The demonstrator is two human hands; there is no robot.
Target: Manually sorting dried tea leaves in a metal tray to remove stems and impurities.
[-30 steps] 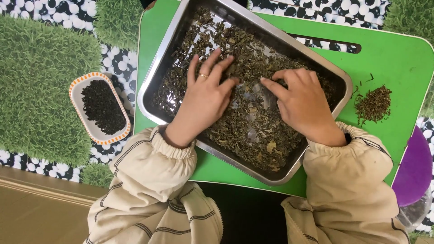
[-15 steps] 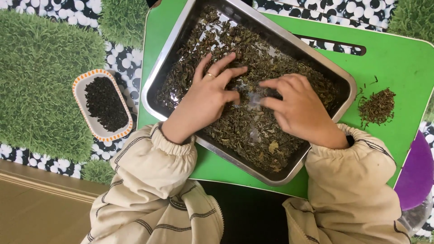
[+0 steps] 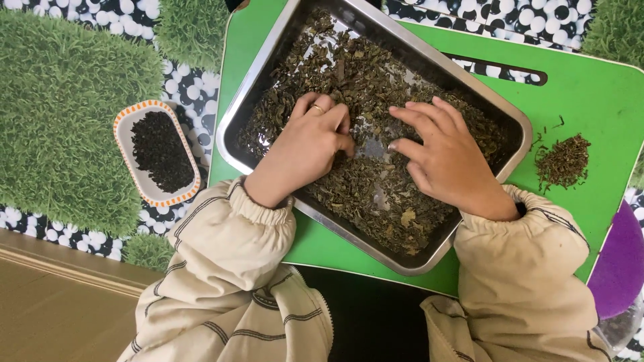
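A steel tray [image 3: 265,59] sits tilted on a green board [image 3: 590,100] and holds a layer of dried green-brown leaves [image 3: 335,74]. My left hand [image 3: 305,144], a ring on one finger, rests in the leaves with its fingers curled inward, pinching at them. My right hand [image 3: 446,157] lies beside it on the leaves, fingers spread and pointing left. The fingertips of the two hands nearly meet over a bare patch of tray bottom.
A small pile of dried stems [image 3: 563,161] lies on the board right of the tray. A white oval dish with an orange rim [image 3: 127,164] holds dark leaves, left of the board. Green grass mats [image 3: 60,107] and a pebble-patterned surface surround it. A purple object [image 3: 620,268] sits at right.
My left hand's fingers have curled from spread flat into a pinch. My right hand has slid left across the leaves toward it. The view has shifted slightly.
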